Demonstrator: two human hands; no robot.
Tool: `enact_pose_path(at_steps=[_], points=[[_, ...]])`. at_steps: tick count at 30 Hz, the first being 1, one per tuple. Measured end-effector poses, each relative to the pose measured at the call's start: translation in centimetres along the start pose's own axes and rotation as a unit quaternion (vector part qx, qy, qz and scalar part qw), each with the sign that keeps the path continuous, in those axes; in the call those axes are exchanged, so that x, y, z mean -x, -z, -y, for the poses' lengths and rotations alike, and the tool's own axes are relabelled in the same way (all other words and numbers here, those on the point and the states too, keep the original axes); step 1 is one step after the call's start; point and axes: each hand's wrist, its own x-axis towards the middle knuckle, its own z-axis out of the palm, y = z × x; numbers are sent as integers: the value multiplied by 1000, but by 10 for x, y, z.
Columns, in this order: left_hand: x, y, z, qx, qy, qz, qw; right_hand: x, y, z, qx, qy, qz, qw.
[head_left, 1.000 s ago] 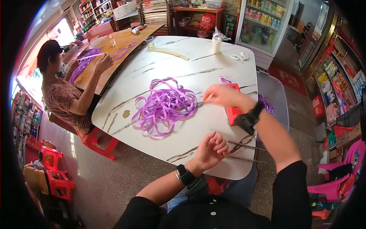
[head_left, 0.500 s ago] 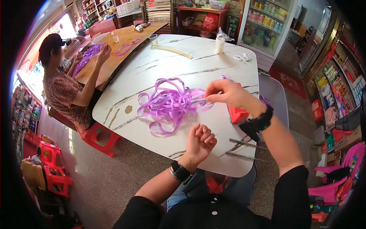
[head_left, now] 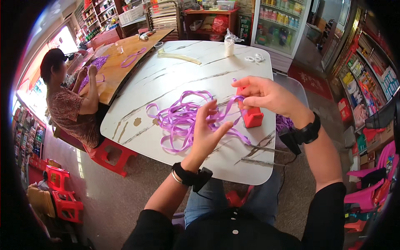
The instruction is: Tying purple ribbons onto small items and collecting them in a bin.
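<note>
A loose heap of purple ribbon (head_left: 177, 114) lies on the white marble-patterned table (head_left: 150, 75). My left hand (head_left: 204, 133) is raised over the heap's right side, thumb and fingers spread, holding nothing. To its right, my right hand (head_left: 271, 98) has a strand of the ribbon at its thumb and fingertips, lifted in an arch from the heap. Just under those fingers stands a red holder-like device (head_left: 252, 116), partly covered by the hand. A small purple end shows above it. Another ribbon strand runs toward dark narrow strips (head_left: 266, 148) at the table's near right edge.
A clear cup (head_left: 158, 47), pale yellow strips (head_left: 181, 57), a white bottle in plastic (head_left: 229, 48) and white rings (head_left: 255, 58) sit along the far side. At left, another person (head_left: 68, 96) handles purple ribbon at a wooden table (head_left: 137, 43). More purple ribbon (head_left: 284, 123) lies beyond the right edge.
My left hand has opened from a loose curl and moved up over the ribbon. My right hand has shifted right, drawing a strand to the red device. The view has shifted slightly.
</note>
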Motion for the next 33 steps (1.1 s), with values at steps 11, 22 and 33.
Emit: enact_pose_path(at_steps=[11, 22, 33], points=[[-37, 29, -1, -34, 64, 135, 988, 6, 21, 25, 143, 58, -95, 984], [-52, 77, -8, 27, 20, -12, 999, 12, 31, 25, 305, -30, -75, 949], [-61, 88, -11, -156, -29, -69, 985, -9, 29, 31, -1, 94, -188, 978]])
